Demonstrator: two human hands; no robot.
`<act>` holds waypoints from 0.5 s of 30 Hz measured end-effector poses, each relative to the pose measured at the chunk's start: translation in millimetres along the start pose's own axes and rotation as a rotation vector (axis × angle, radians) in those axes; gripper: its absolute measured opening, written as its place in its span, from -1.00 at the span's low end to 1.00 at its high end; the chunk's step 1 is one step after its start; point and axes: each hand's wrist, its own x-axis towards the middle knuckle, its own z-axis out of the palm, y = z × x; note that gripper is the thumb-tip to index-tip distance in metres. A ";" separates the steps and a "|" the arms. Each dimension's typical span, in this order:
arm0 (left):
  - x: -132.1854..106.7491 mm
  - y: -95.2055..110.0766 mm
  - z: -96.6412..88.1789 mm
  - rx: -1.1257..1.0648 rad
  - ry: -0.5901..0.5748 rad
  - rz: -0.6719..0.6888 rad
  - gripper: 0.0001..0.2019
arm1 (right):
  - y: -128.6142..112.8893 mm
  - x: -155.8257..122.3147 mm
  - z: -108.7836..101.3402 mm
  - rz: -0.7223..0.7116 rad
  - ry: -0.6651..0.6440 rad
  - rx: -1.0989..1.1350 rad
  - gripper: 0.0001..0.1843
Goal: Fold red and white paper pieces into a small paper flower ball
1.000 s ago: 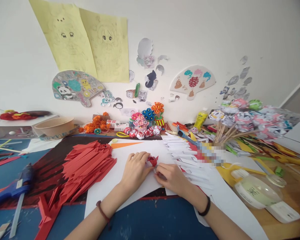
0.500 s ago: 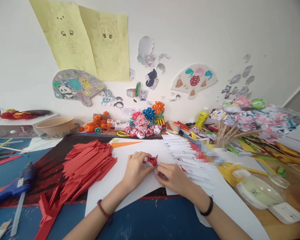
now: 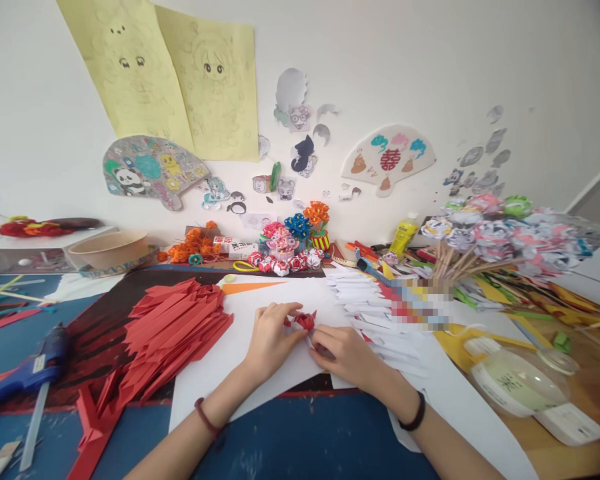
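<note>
Left hand (image 3: 274, 340): thumb and fingers nearly closed, gripping the left side of the red paper piece (image 3: 306, 321).
Right hand (image 3: 344, 355): fingers curled, tips drawn together at the piece's lower right edge (exact contact is too small to verify).
Red paper piece: between both hands, above the white sheet (image 3: 210, 373); coiled, with a pointed tip sticking up.
Shaping: judged part done; a rosette-like form shows, yet both hands are engaged on it.
Red strips (image 3: 177, 333): large heap left of the hands, folded flat, none coiled; much stock appears unused.
White strips (image 3: 355, 310): overlapping rows beyond the right hand, likewise flat.
Rosettes (image 3: 281, 268): red-and-white group near the wall, apparently complete.
Stemmed flowers (image 3: 495, 237): bunched at far right, apparently finished.
Glue gun (image 3: 37, 373): lying at far left, untouched.
</note>
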 end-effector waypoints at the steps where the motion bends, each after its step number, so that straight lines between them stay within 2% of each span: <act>1: 0.2 -0.3 0.0 -0.007 0.001 -0.007 -0.63 | 0.0 -0.2 -0.2 0.003 -0.005 0.000 -0.83; 6: 2.2 -3.3 -1.0 -0.013 -0.014 -0.023 -0.61 | 0.4 -1.1 -2.5 0.024 -0.023 -0.017 -0.82; 15: 5.1 -4.6 -12.2 0.069 -0.078 0.048 -0.62 | 6.2 -2.6 -5.6 0.035 -0.021 -0.069 -0.83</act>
